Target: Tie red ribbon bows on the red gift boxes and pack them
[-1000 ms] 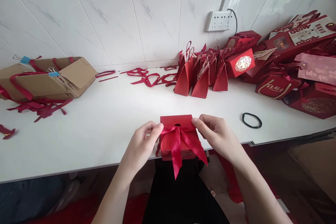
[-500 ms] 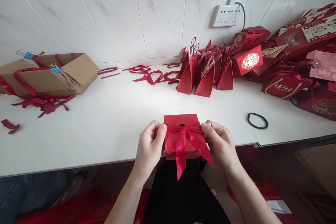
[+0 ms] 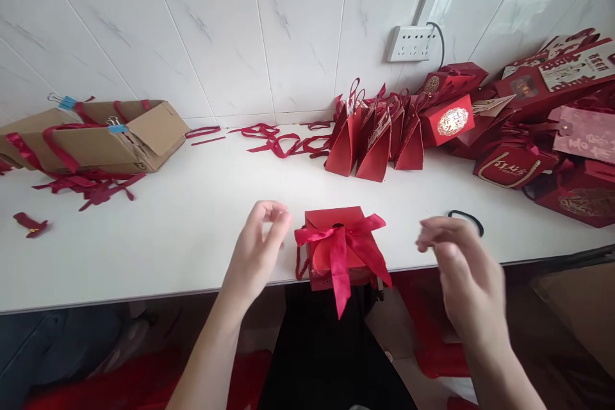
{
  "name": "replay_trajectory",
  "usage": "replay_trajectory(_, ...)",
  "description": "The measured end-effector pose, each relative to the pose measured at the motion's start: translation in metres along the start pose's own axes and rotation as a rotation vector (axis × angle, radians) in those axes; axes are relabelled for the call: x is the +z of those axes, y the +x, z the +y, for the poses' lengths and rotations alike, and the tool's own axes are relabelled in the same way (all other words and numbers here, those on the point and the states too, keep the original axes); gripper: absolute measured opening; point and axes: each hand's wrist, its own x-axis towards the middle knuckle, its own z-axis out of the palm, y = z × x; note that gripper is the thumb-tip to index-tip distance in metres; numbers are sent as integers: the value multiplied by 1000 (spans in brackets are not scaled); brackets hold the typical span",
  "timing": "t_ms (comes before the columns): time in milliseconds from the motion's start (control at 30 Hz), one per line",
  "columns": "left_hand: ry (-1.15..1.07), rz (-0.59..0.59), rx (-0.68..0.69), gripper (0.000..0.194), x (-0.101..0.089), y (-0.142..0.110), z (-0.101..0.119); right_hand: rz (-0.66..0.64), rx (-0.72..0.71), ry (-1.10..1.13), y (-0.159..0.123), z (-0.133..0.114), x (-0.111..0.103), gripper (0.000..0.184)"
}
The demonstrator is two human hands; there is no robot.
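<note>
My right hand (image 3: 468,275) is half open, fingers curled, nothing in it. My left hand (image 3: 254,246) is likewise loosely curled, no object seen in its grip. Between them, touching neither, the red box (image 3: 319,261) sits at the near edge of the white surface (image 3: 192,230), satin bow (image 3: 339,266) across its front. Black band (image 3: 468,214) partly hidden behind my right hand. Farther back: ribbon-draped cardboard box (image 3: 98,150) left, peaked red bags (image 3: 341,152) right of centre.

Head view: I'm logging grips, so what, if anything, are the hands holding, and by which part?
Nothing is visibly held: the left hand and right hand are both apart from the red box and its bow.
</note>
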Motion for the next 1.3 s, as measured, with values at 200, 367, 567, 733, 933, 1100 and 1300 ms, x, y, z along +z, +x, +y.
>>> replay_trajectory(200, 162, -269, 123, 31, 23, 12, 20, -286, -741, -596, -31, -28, 31, 27)
replay_trajectory(367, 138, -324, 107, 31, 33, 17, 10, -177, -823, -489, -32, -10, 50, 27)
replay_trajectory(567, 68, -318, 111, 32, 35, 18, 2, -176, -897, -243, -31, -2, 45, 17)
replay_trajectory(733, -40, -362, 20, 37, 34, 19, 1, -217, -877, -231, -28, -3, 45, 16)
replay_trajectory(933, -84, -397, -30, 41, 33, 19, 1, -291, -916, -262, -28, -11, 33, 13)
replay_trajectory(1100, -120, -430, -59, 41, 34, 18, 3, -94, -867, -414, -27, 1, 10, 30)
replay_trajectory(1300, -92, -415, -73, 40, 34, 18, 4, -118, -841, -378, -22, 11, 8, 28)
